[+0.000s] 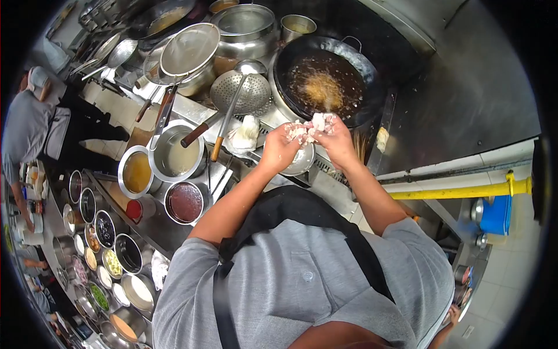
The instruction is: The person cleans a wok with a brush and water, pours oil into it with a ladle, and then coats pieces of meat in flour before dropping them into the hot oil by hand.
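Note:
Both hands are raised close together at the near edge of a black wok [372, 70] of dark, bubbling oil. A pale golden frothy patch [322, 88] shows in the oil. My left hand [280, 145] is curled around white, flour-coated pieces [298, 132]. In my right hand [338, 144], the fingers grip a white floury lump [319, 121]. What lies under the flour cannot be made out. Below the hands is a metal bowl [303, 160], partly hidden by my left hand.
Left of my hands lie a perforated skimmer [240, 92], a ladle [251, 67] and a crumpled white cloth [244, 135]. Pots of liquid [185, 202] stand nearer, with several ingredient containers [112, 263] beyond. A yellow pipe [465, 189] runs at right. A co-worker [40, 125] stands at left.

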A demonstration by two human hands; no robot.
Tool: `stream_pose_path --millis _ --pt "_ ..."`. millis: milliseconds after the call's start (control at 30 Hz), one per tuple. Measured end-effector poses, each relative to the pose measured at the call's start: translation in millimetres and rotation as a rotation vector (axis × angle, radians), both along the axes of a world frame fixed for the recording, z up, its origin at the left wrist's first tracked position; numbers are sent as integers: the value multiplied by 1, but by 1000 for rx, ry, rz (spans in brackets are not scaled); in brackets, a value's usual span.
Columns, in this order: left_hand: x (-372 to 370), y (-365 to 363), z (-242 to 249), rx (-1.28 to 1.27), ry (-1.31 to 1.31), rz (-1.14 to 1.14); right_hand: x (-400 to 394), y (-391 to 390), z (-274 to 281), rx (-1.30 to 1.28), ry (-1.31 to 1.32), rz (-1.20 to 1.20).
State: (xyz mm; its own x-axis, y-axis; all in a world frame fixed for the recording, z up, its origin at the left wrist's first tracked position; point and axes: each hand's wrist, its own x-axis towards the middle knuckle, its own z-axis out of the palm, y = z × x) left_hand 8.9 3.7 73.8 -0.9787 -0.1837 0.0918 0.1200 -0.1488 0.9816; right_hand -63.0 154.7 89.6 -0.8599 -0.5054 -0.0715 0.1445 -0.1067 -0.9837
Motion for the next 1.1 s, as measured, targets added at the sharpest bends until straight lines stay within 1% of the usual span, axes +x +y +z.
stream_pose_path --millis 33,67,133,167,200,267,300,333,367,400,433,467,533,600,633,700,767,800,867,900,933,1000,1033,1067,1100 --pt "0 2 3 100 -34 2 -1 0 4 22 81 -33" --pt "-1 2 4 100 -35 -3 -6 4 1 22 81 -39" --pt "-2 -1 9 262 -97 47 -15 12 -3 142 123 249" --pt "-1 1 12 305 -112 84 -12 13 -7 247 325 237" --pt "-3 0 7 304 -112 85 -6 9 -5 246 325 238" --pt "-7 1 -5 248 -97 95 4 3 1 320 609 111" --pt "-10 0 -3 247 -92 83 -4 8 -1 451 767 159" --pt "-8 -3 -2 175 -142 99 -10 12 -6 453 769 154" --pt "-7 -6 -1 101 -192 117 -15 15 -12 324 430 111" --pt "-7 -8 -4 100 -189 117 -19 16 -14 190 92 69" --pt "-8 -10 -10 213 -176 149 -17 13 14 218 241 11" --pt "-8 -10 -15 326 -164 182 -38 27 -7 -24 1 7" --pt "-7 -7 -18 311 -137 213 -40 28 30 -359 -294 -32" --pt "-8 -7 -19 277 -175 94 -58 31 34 -372 -240 -105" --pt "-8 -2 -14 327 -217 133 -64 28 42 -385 -241 -136" --pt "-9 -2 -11 318 -235 123 -78 23 50 -400 -237 -167" --pt "-7 2 -5 335 -271 150 -95 20 52 -335 -211 -261" --pt "-6 2 -7 339 -261 150 -105 21 49 -333 -201 -257" --pt "-4 1 -16 219 -241 104 -126 29 45 -313 -138 -321" --pt "-3 2 -14 234 -195 91 -126 26 57 -296 -93 -407" --pt "-2 2 -14 245 -183 91 -129 26 67 -288 -78 -403" --pt "0 2 -16 245 -259 101 -135 28 79 -222 -10 -514" --pt "1 -3 -23 193 -260 30 -142 24 78 -76 120 -543" --pt "-1 -6 -33 198 -257 31 -180 33 44 174 473 -534" --pt "-3 -8 -43 139 -260 35 -197 36 27 519 689 -521"
